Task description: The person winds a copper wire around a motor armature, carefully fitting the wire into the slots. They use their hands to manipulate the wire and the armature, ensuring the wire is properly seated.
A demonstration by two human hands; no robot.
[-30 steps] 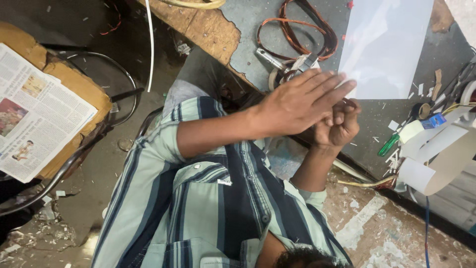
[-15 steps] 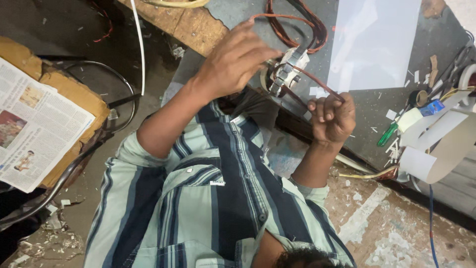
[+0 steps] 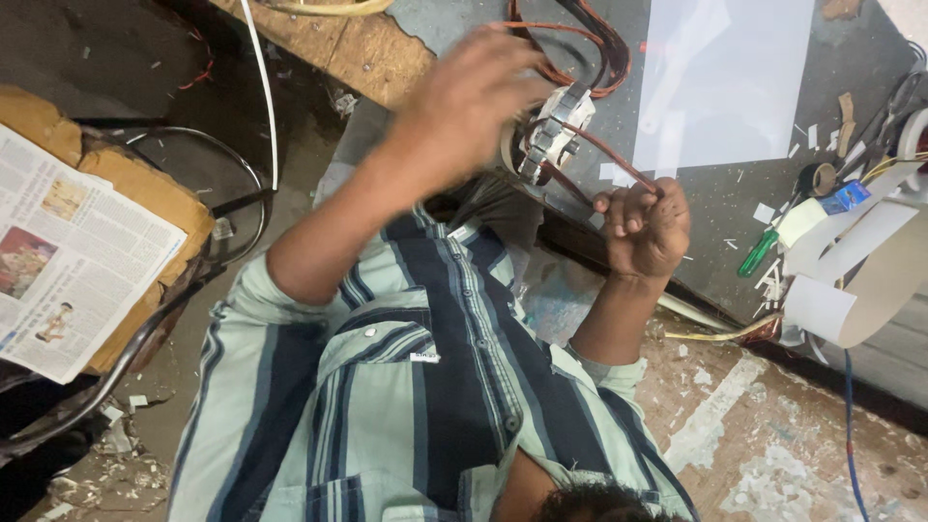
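newspaper [image 3: 72,261] on brown cushion, left

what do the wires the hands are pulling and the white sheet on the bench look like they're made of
The wires look like copper with a reddish-brown enamel coat: thin, glossy, bare of any thick sleeve. The right hand grips one strand. The white sheet looks like smooth plastic film or insulation paper, flat with a faint sheen; which of the two cannot be told.
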